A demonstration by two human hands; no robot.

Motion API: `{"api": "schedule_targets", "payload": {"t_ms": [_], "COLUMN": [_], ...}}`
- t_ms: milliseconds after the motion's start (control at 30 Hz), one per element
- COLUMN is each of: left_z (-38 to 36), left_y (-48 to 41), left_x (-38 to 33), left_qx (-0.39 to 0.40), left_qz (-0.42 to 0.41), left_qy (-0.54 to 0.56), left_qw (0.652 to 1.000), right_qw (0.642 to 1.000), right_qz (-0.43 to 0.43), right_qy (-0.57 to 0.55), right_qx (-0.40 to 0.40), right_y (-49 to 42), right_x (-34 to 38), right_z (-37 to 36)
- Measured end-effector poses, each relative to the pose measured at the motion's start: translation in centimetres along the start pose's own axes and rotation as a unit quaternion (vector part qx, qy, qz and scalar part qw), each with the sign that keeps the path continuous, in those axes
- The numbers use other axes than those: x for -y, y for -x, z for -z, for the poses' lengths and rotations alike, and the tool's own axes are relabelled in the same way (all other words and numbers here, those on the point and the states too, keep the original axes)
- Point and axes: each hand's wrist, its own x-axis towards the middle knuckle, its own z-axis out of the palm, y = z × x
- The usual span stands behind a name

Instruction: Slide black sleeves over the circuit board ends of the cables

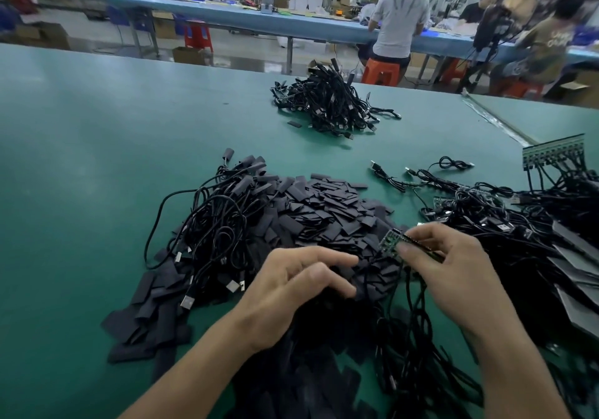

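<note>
Right hand [453,276] fingers [431,232] pinch a board [390,242]; left hand [285,289] fingers are loosely spread, holding nothing. Sleeves [324,211] lie heaped at its 12 o'clock. Cables [518,234] pile at 3 o'clock on the surface [81,159].

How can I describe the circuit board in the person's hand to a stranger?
On the green table, find the big heap of black sleeves. At its near right edge the right hand pinches a small green circuit board, the only board held in fingers.
</note>
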Motion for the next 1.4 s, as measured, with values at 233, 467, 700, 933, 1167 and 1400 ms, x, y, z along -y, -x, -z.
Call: {"api": "schedule_targets", "payload": {"t_ms": [233, 467, 700, 933, 1167, 1400], "left_z": [0.6, 0.0, -0.6, -0.9, -0.9, -1.0], "left_y": [-0.7, -1.5, -1.7, -1.8, -1.7, -1.5], "left_x": [-0.8, -0.4, -0.3, 0.0, 1.0, 1.7], "left_qx": [0.069, -0.099, -0.1, -0.072, -0.075, -0.083], "left_qz": [0.049, 0.079, 0.021, 0.016, 0.042, 0.058], "left_qy": [0.096, -0.035, -0.085, -0.022, 0.045, 0.097], "left_qw": [0.992, 0.991, 0.991, 0.997, 0.995, 0.99], "right_qw": [0.983, 0.968, 0.948, 0.921, 0.89, 0.892], "right_qz": [0.045, 0.017, 0.0, -0.041, -0.088, -0.114], "right_qy": [-0.167, -0.235, -0.292, -0.361, -0.41, -0.393], "right_qx": [0.055, 0.09, 0.128, 0.143, 0.177, 0.191], "right_y": [0.1, 0.2, 0.9, 1.3, 1.0, 0.8], "right_x": [0.5, 0.7, 2.2, 2.8, 2.2, 1.9], "right_z": [-1.0, -1.7, -2.7, -3.3, -4.2, -4.9]}}
